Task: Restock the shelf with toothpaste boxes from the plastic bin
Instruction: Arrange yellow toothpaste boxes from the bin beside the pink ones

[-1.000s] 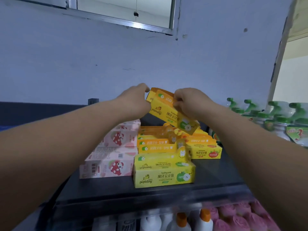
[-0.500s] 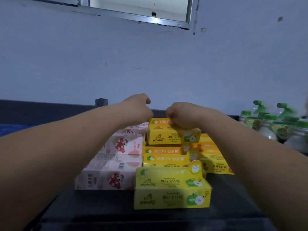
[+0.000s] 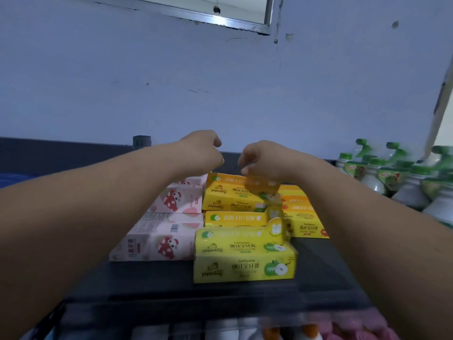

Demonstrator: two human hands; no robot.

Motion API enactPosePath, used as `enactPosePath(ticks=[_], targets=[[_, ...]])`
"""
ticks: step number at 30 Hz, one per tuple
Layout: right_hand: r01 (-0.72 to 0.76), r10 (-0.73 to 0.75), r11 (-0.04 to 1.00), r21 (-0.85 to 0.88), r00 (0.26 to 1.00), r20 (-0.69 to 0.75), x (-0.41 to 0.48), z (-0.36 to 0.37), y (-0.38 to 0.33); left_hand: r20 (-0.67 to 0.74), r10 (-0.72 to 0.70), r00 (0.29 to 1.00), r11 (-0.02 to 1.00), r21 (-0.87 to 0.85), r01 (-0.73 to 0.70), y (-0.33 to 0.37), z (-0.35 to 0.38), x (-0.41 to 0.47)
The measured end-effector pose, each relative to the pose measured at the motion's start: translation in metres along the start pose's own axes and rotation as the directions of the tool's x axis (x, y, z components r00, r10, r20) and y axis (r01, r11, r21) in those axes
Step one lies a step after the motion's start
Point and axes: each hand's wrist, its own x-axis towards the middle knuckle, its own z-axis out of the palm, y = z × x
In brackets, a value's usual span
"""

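Top yellow box (image 3: 232, 190): lies flat on the rearmost yellow stack, close to the back edge of the shelf (image 3: 171, 278), about mid-width; printed long face towards the camera; its right end is smeared by blur

Right hand (image 3: 264, 160): fingers curled, directly over the right end of that box; fingertips meet the blurred orange-yellow patch there; whether they pinch the box or merely touch it, I cannot tell

Left hand (image 3: 201, 150): clenched loosely, holding nothing; raised above the box's left end, apart from it; the 2 hands are near each other without touching

Other yellow boxes: 3 rows run front to back; the front stack (image 3: 245, 256) sits nearest the shelf's front edge, a raised tab at its right end; the middle row (image 3: 235, 218) lies just behind it, touching

Pink boxes (image 3: 169, 241): strawberry print; stacked flush against the left side of the yellow rows, a further pink stack (image 3: 181, 198) behind

Orange boxes (image 3: 301, 217): stacked on the right side of the yellow rows, towards the back

Green-capped bottles (image 3: 382, 173): crowded at the shelf's right end; blurred

Below the front edge: orange-capped bottles (image 3: 308, 332) and pink packs (image 3: 355, 325), blurred

Wall (image 3: 147, 82): pale blue, behind the shelf; a metal window frame (image 3: 220, 18) at the top
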Motion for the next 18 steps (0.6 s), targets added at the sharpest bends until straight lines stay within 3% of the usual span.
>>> enactPosePath(ticks=[10, 18], targets=[[-0.196, 0.211, 0.977, 0.079, 0.934, -0.288, -0.090, -0.007, -0.004, 0.058, 0.195, 0.979, 0.980, 0.020, -0.197, 0.021, 0.004, -0.057], [-0.378, 0.374, 0.925, 0.043, 0.884, -0.279, -0.190, 0.013, -0.022, 0.132, 0.415, 0.900, 0.910, -0.040, -0.413, 0.033, 0.029, -0.140]])
